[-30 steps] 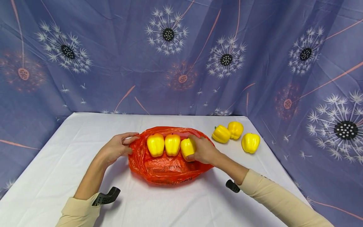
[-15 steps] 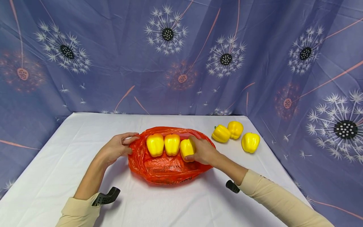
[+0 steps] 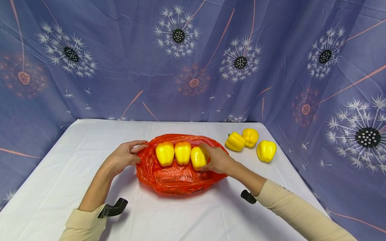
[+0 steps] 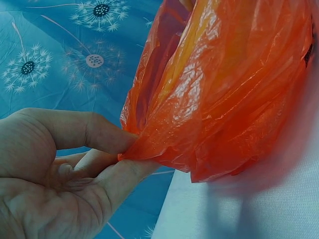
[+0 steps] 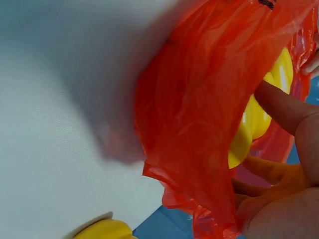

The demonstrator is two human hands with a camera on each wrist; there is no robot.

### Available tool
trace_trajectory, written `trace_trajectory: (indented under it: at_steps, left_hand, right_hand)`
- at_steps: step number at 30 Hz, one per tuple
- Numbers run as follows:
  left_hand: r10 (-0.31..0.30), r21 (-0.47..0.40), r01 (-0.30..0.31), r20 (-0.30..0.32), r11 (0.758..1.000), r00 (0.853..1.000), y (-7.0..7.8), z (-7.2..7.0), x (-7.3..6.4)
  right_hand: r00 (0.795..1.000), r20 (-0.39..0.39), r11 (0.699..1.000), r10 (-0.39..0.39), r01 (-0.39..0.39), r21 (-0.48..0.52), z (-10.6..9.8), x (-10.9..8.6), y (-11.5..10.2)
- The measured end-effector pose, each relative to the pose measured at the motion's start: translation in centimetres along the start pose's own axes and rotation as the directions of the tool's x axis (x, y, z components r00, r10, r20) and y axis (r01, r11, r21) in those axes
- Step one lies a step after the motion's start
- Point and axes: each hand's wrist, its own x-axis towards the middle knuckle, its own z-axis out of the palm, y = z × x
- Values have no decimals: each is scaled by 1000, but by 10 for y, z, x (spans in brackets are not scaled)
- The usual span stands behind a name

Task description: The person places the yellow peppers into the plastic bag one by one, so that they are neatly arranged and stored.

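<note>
A red plastic bag (image 3: 181,179) lies on the table with its mouth spread. Inside it, two yellow bell peppers (image 3: 165,154) sit side by side, and a third yellow bell pepper (image 3: 199,158) is to their right. My right hand (image 3: 217,160) reaches into the bag, its thumb and fingers around that third pepper (image 5: 240,147); part of the pepper is hidden by the hand. At the bag's left edge, my left hand (image 3: 122,159) pinches the plastic between thumb and fingers, plainly seen in the left wrist view (image 4: 75,169).
Beyond the bag to the right, two yellow bell peppers (image 3: 235,142) touch, and another bell pepper (image 3: 266,151) lies apart near the right edge. A white cloth covers the table (image 3: 169,221). Blue dandelion-print curtains (image 3: 126,60) stand behind and beside it.
The third pepper has shifted very slightly left toward the other two in the bag. My right thumb has drawn back a little along it. The left hand stays put.
</note>
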Motion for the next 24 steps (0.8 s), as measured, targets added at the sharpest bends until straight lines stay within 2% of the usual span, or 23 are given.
trace_trajectory:
  at_steps: [9, 16, 24]
  left_hand:
    - [13, -4, -13, 13, 1000, 1000, 1, 0, 0]
    - [-3, -3, 3, 3, 1000, 1000, 1, 0, 0]
    - [12, -14, -12, 14, 1000, 1000, 0, 0, -1]
  right_hand:
    - [999, 40, 1000, 28, -28, -3, 0, -1, 0]
    - [1000, 20, 1000, 11, -11, 1, 1, 0, 2]
    - [1000, -4, 999, 6, -6, -38, 2, 3, 3]
